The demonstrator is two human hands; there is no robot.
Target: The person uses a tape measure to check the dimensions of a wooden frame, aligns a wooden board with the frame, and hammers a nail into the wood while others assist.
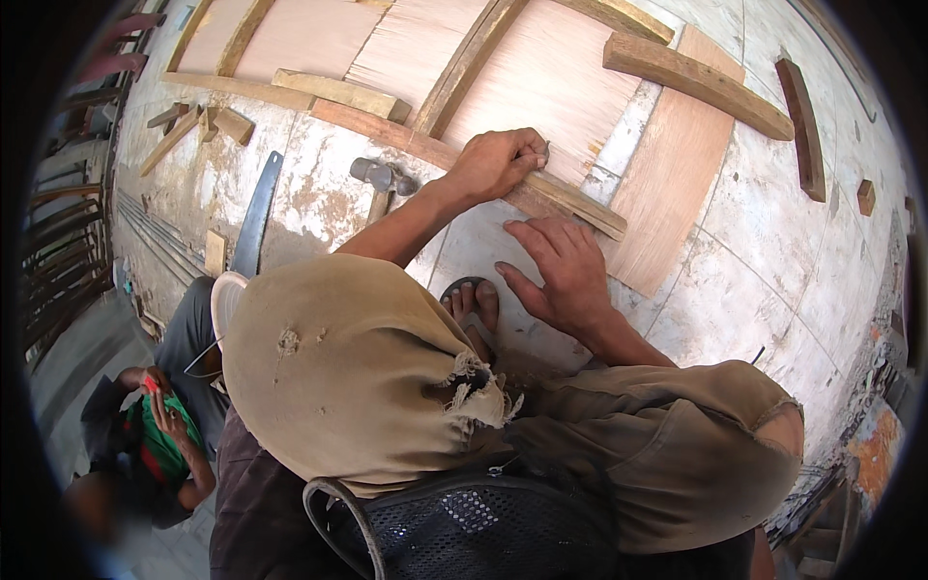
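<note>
My left hand is closed in a pinch above the near edge of a wooden frame. A tiny dark tip shows at its fingertips, too small to name. Just below those fingers a short wood strip lies along the frame's near rail. My right hand is open beside the strip's near side, thumb and fingers apart, with nothing in it. Pale plywood lies against the frame's battens. Close to my left forearm lies a hammer, its handle partly hidden.
A handsaw and wood offcuts lie at left. On the right are a plywood strip, a thick beam, a dark wood piece and a small block. Another person sits at lower left.
</note>
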